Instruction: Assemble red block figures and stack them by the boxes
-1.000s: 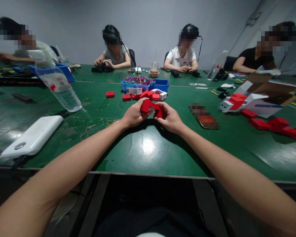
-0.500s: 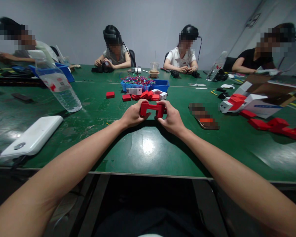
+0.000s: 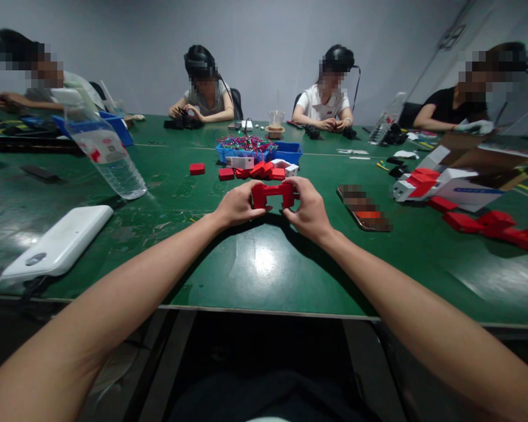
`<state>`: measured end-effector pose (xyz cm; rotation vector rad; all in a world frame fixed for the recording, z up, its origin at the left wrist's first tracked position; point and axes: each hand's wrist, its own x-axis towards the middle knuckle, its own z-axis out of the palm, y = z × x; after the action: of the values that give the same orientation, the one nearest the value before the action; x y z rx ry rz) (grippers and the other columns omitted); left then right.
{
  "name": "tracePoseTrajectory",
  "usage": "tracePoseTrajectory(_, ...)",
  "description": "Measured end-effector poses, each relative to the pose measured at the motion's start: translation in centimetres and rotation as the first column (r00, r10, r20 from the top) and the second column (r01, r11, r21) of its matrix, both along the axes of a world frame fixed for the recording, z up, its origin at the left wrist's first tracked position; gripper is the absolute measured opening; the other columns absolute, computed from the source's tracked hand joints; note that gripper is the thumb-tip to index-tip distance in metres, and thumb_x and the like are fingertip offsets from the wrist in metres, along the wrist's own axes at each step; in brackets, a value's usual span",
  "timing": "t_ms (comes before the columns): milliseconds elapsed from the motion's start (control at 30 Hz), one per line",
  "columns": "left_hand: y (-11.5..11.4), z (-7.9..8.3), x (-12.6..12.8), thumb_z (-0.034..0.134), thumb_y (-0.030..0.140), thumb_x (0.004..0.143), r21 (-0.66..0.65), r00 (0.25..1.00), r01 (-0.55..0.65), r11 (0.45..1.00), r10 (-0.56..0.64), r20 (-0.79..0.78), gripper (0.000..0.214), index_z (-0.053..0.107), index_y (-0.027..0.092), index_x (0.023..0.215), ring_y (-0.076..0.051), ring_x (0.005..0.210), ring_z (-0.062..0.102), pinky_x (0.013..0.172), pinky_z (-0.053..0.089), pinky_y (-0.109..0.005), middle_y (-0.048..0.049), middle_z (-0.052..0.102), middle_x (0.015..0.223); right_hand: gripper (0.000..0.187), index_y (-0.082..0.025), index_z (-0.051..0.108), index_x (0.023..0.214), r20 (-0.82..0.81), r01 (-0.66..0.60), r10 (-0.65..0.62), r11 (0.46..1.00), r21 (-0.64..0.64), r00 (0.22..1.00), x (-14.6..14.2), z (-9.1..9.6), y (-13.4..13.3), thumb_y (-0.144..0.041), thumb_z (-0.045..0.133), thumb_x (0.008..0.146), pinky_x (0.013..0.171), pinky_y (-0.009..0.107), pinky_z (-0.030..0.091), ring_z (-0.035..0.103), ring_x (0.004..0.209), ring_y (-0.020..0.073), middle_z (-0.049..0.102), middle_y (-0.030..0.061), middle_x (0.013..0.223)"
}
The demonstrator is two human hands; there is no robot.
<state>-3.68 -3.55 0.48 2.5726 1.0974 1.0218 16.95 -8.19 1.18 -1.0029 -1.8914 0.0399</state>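
Note:
A red U-shaped plastic part (image 3: pixel 273 190) is held up between my two hands, its thin bar on top and a thicker block at each end. My left hand (image 3: pixel 240 204) grips the left block, thumb underneath and fingers behind. Around the right block my right hand (image 3: pixel 308 210) is closed in the same way. Just beyond lie several small red blocks (image 3: pixel 259 170) and white blocks (image 3: pixel 241 162), in front of a blue bin (image 3: pixel 223 156) heaped with coloured wires. One more red block (image 3: pixel 197 169) sits apart to the left.
To the left stand a water bottle (image 3: pixel 108 155) and a white device (image 3: pixel 59 243). A phone (image 3: pixel 364 208) lies right of my hands. Farther right are an opened carton (image 3: pixel 470 190) and several red parts (image 3: pixel 495 223). Several co-workers sit around the green table (image 3: pixel 264 281).
My hands have turned the red part slightly, so its bar and end blocks show at a somewhat different angle. At the far right, a co-worker's gloved hand has shifted.

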Motion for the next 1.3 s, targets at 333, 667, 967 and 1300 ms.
tracePoseTrajectory(333,-0.7,0.3,0.3,0.066,0.046,0.078,0.035,0.990,-0.063,0.997,0.067,-0.122,0.049,0.053,0.019,0.116,-0.024,0.089,0.067,0.075,0.050,-0.032,-0.0088,0.068,0.106,0.053,-0.020,0.052,0.118,0.068,-0.047,0.040,0.993,0.107,0.997,-0.2,-0.1,-0.1,-0.009,0.061,0.067,0.093,0.043,0.050,0.060,0.109,0.0278,0.061,0.0127,0.116)
tracePoseTrajectory(667,-0.6,0.3,0.3,0.067,0.045,0.077,0.025,0.986,-0.088,0.996,0.091,-0.139,0.048,0.054,0.020,0.116,-0.023,0.088,0.068,0.070,0.049,-0.029,-0.0074,0.070,0.106,0.059,-0.021,0.048,0.124,0.032,-0.099,0.097,0.992,0.074,0.995,-0.2,-0.3,-0.1,-0.014,0.067,0.069,0.083,0.038,0.054,0.063,0.103,0.0248,0.062,0.0120,0.122)
tracePoseTrajectory(967,-0.4,0.2,0.3,0.072,0.053,0.074,0.012,0.985,-0.018,1.000,0.020,-0.173,0.053,0.059,0.018,0.112,-0.027,0.096,0.068,0.078,0.051,-0.034,-0.0102,0.070,0.109,0.053,-0.021,0.052,0.121,0.062,-0.134,0.129,0.988,0.077,0.990,-0.3,-0.3,-0.2,-0.018,0.072,0.072,0.073,0.034,0.055,0.065,0.091,0.0219,0.065,0.0101,0.117)
tracePoseTrajectory(1300,-0.3,0.1,0.4,0.072,0.049,0.075,0.031,0.995,0.072,0.997,-0.070,-0.071,0.066,0.050,0.017,0.128,-0.030,0.113,0.063,0.094,0.051,-0.041,-0.0146,0.063,0.126,0.046,-0.024,0.051,0.122,0.069,-0.065,0.060,0.996,0.067,0.996,-1.2,-0.1,-1.0,-0.034,0.069,0.082,0.085,0.042,0.053,0.063,0.100,0.0255,0.063,0.0115,0.119)
